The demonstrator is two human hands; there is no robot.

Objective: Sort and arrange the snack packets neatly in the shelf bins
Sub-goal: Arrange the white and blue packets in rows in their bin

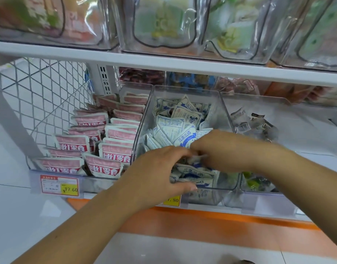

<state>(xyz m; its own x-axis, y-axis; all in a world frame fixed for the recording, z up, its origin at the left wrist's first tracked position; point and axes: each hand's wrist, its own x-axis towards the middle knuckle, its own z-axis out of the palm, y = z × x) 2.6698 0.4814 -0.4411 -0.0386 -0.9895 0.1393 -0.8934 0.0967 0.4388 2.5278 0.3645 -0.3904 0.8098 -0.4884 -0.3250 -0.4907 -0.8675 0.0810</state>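
Observation:
Both hands are inside the middle clear bin [184, 90], which holds a loose heap of blue-and-white snack packets [180, 119]. My left hand [156, 170] curls its fingers and thumb around packets at the bin's front. My right hand [219, 147] reaches in from the right, fingers bent down onto the same front packets, fingertips hidden among them. The left bin [36, 172] holds pink-and-white packets [114, 151] standing in tidy rows. The right bin [259, 100] has a few grey-and-black packets [257, 122].
A white shelf board [164, 63] runs just above the bins, carrying clear bins of green and red snacks. White wire mesh [40, 88] closes the left side. Price tags [60, 185] hang on the front rail above an orange strip [202, 221].

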